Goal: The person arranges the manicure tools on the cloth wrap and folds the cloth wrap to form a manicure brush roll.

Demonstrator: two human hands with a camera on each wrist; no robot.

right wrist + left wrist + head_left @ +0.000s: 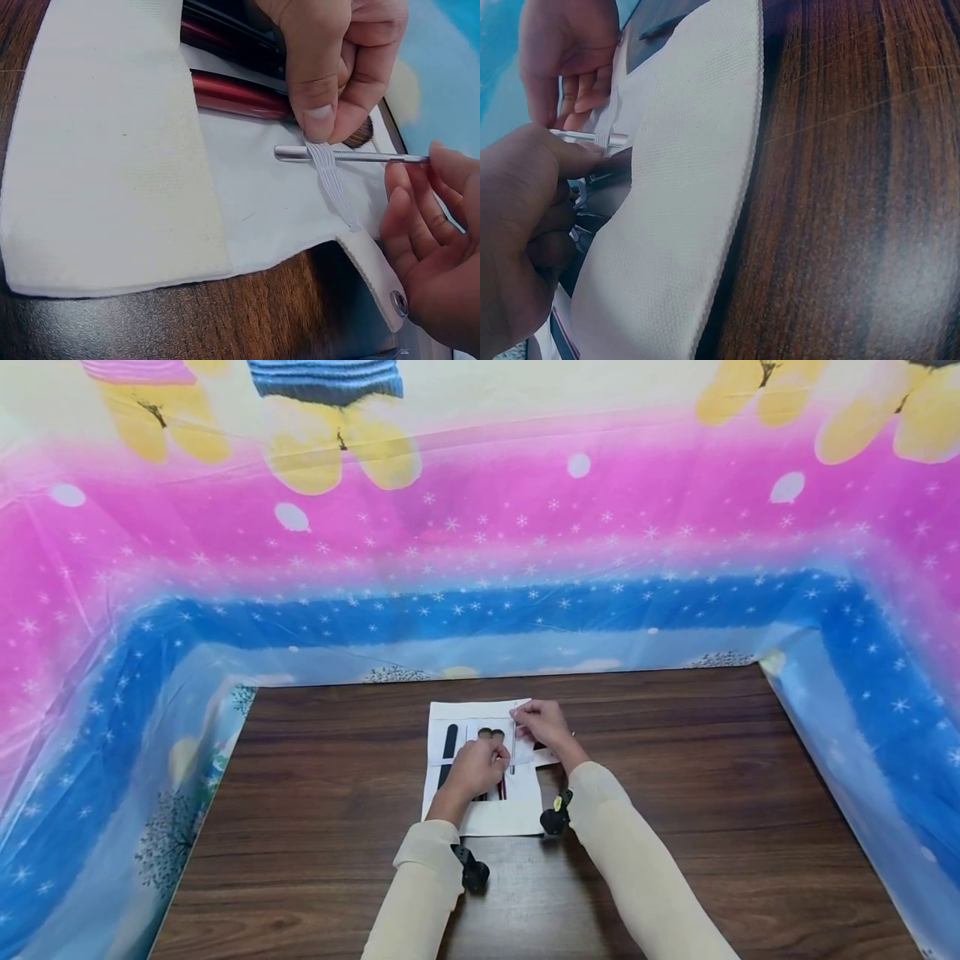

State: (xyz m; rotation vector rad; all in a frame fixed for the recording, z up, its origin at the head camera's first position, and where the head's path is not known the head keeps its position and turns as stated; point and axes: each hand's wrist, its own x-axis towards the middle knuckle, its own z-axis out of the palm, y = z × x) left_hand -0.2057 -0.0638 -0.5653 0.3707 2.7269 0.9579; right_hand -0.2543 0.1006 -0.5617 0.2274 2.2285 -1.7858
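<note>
A white fabric case [501,820] lies opened out on the table. My left hand [478,768] pinches a white elastic band [335,187] of the case between thumb and forefinger and lifts it. Between finger and thumb, my right hand [439,240] holds the far end of a slim metal cuticle pusher [364,157]. The pusher passes under the elastic band, its flat rounded tip out on the near side. Brushes with dark red handles [240,95] sit in the case beside it, partly hidden by my left hand. A long black nail file [450,742] lies at the case's left.
A strap with a metal snap [397,302] sticks out from the case's right side. The brown wood-grain table [315,827] extends around the case. A printed pink and blue cloth [480,602] hangs behind and along both sides.
</note>
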